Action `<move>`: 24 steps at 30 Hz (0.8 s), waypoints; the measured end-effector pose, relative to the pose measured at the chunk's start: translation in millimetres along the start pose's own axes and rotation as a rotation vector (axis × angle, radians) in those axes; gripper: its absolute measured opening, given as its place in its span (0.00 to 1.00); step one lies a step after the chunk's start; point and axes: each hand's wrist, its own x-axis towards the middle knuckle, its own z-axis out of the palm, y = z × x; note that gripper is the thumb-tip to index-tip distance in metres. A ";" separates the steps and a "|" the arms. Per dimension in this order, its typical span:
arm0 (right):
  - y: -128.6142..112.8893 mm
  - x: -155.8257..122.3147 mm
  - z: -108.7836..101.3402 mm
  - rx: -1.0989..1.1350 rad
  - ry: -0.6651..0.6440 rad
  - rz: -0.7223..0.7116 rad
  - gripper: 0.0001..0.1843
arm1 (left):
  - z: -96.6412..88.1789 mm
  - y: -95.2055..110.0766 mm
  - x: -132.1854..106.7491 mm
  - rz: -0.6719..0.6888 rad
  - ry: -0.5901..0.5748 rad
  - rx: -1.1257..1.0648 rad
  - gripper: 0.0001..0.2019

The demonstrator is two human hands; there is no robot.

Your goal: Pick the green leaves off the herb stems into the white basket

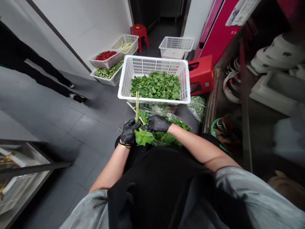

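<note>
Black apron cloth (152, 187) lies nearest, behind the left hand (129, 131), which pinches green stems (137, 107). Just beside it, the right hand (157, 123) pinches at their leafy part (144, 137), near bagged greens (168, 138). A loose left pinch could let the stems slip to the floor (90, 136).

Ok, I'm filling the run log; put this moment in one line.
left hand: holding green stems; right hand: touching leafy sprig; ahead: white basket with leaves
</note>
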 end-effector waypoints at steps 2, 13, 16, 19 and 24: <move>0.1 -5.5 -6.8 0.152 -0.052 0.064 0.17 | -8.9 11.9 -1.9 0.026 0.022 0.032 0.16; 4.9 2.3 32.2 0.809 0.350 0.088 0.22 | 12.6 -7.6 -23.8 0.060 -0.038 0.245 0.15; 9.4 0.5 35.0 0.832 0.266 0.072 0.22 | 11.4 -6.5 -24.3 -0.097 -0.084 0.128 0.13; 13.0 -3.1 24.1 0.782 0.099 0.077 0.21 | 7.1 -0.9 -25.1 -0.237 -0.176 -0.012 0.12; 9.0 -8.8 -2.5 0.462 -0.041 0.092 0.19 | 1.0 -4.8 -27.4 -0.274 -0.164 -0.082 0.13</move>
